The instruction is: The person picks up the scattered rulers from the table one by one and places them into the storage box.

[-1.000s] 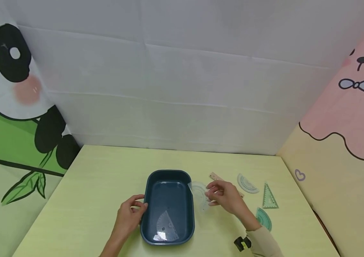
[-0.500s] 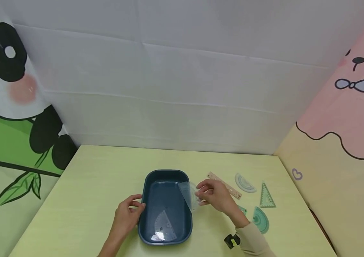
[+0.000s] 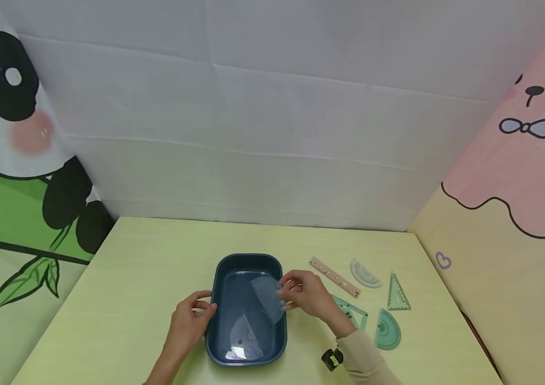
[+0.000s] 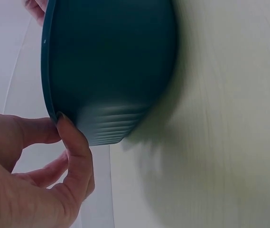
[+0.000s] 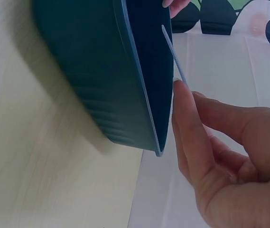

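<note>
My right hand (image 3: 306, 294) pinches a clear plastic protractor (image 3: 266, 297) between thumb and fingers, above the right side of a dark blue plastic tray (image 3: 249, 256). In the right wrist view the protractor (image 5: 173, 52) shows edge-on, reaching over the tray's rim. My left hand (image 3: 190, 321) holds the tray's left rim, thumb and fingers pinching it, as the left wrist view also shows. Inside the tray, near the front, lies another clear protractor (image 3: 245, 337). The fingers of my right hand cover part of the held protractor.
Right of the tray lie a pinkish ruler (image 3: 335, 277), a pale protractor (image 3: 366, 274), a green set square (image 3: 398, 294), a green protractor (image 3: 388, 330) and a green triangular piece (image 3: 356, 313) partly behind my right wrist. White cloth (image 3: 262, 182) stands behind the pale yellow table (image 3: 166, 240).
My right hand has moved left, carrying the protractor from beside the tray to over its inside. The green triangular piece shows more. My left hand keeps its hold on the tray.
</note>
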A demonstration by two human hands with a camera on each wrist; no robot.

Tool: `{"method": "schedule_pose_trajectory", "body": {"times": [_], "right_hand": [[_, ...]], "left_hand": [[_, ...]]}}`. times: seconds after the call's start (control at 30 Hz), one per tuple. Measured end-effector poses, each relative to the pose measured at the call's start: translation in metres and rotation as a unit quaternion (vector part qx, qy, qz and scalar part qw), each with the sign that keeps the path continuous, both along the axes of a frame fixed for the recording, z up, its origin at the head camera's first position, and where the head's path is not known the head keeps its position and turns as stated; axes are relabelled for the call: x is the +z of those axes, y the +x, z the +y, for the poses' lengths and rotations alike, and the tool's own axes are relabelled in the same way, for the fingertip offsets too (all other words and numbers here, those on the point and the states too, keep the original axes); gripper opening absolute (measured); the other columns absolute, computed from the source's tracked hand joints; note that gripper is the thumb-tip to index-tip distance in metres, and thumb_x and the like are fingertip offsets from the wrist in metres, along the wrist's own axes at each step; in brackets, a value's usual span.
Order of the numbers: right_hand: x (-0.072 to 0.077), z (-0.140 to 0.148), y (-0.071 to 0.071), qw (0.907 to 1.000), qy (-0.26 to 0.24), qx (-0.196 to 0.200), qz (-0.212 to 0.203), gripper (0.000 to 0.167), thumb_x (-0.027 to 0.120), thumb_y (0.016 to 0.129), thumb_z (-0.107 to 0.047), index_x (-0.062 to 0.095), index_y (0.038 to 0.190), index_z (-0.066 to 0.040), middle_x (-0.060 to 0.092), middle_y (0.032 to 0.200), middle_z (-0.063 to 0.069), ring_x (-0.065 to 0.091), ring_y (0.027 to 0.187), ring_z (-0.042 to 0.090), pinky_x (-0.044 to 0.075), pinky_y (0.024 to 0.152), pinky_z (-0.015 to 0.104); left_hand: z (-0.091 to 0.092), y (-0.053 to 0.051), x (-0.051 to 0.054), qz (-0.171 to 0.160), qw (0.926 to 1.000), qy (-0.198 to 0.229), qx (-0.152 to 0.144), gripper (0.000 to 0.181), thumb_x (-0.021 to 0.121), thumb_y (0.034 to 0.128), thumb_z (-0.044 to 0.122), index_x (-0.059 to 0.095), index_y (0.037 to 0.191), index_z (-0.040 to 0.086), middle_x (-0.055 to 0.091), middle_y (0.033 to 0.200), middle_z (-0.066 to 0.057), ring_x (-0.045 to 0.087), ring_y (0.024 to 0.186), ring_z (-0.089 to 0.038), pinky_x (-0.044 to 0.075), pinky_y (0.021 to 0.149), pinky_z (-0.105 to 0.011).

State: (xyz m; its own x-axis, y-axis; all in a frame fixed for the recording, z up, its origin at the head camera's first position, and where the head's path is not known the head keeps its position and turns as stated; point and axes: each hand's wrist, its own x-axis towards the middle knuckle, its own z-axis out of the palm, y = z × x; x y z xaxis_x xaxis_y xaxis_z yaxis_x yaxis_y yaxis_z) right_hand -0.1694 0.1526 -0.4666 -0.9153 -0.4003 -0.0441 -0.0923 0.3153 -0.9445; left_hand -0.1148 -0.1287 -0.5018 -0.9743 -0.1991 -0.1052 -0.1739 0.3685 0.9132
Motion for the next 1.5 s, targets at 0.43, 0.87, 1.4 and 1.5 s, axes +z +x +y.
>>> {"method": "schedule_pose_trajectory", "body": {"times": [0.43,0.87,1.4,1.5], "right_hand": [[-0.004,-0.024,-0.004,0.9993,0.01,0.02,-0.028,0.017,0.07,0.093,0.005,0.064,0.108,0.01,0.069,0.089,0.015,0.074,0.076,0.027,0.061,0.066,0.042],[-0.006,-0.049,-0.001,0.9976,0.056,0.039,-0.013,0.015,0.072,0.09,0.009,0.065,0.103,0.012,0.069,0.082,0.015,0.073,0.068,0.03,0.06,0.064,0.05],[-0.01,-0.067,0.0,0.9948,0.086,0.041,-0.035,0.014,0.072,0.087,0.013,0.063,0.099,0.013,0.067,0.075,0.015,0.072,0.062,0.032,0.06,0.06,0.045],[-0.01,-0.07,0.001,0.9951,0.081,0.046,-0.035,0.014,0.072,0.087,0.014,0.063,0.098,0.014,0.067,0.074,0.016,0.072,0.062,0.033,0.06,0.059,0.044]], "left_hand": [[-0.001,0.001,0.002,-0.004,1.0,-0.005,0.0,0.033,0.07,0.0936,0.006,0.066,0.126,-0.002,0.067,0.09,-0.01,0.062,0.064,-0.018,0.053,0.05,-0.031],[-0.001,0.002,0.004,-0.007,1.0,-0.006,-0.002,0.033,0.07,0.0935,0.006,0.066,0.126,-0.001,0.067,0.09,-0.01,0.063,0.065,-0.018,0.053,0.05,-0.031],[-0.002,0.004,0.007,-0.01,0.9999,-0.01,-0.003,0.034,0.07,0.0931,0.006,0.066,0.126,-0.002,0.066,0.09,-0.01,0.062,0.065,-0.018,0.053,0.049,-0.032],[-0.003,0.004,0.007,-0.012,0.9999,-0.01,-0.003,0.034,0.07,0.0932,0.006,0.066,0.126,-0.002,0.066,0.09,-0.011,0.062,0.064,-0.018,0.053,0.049,-0.032]]}}
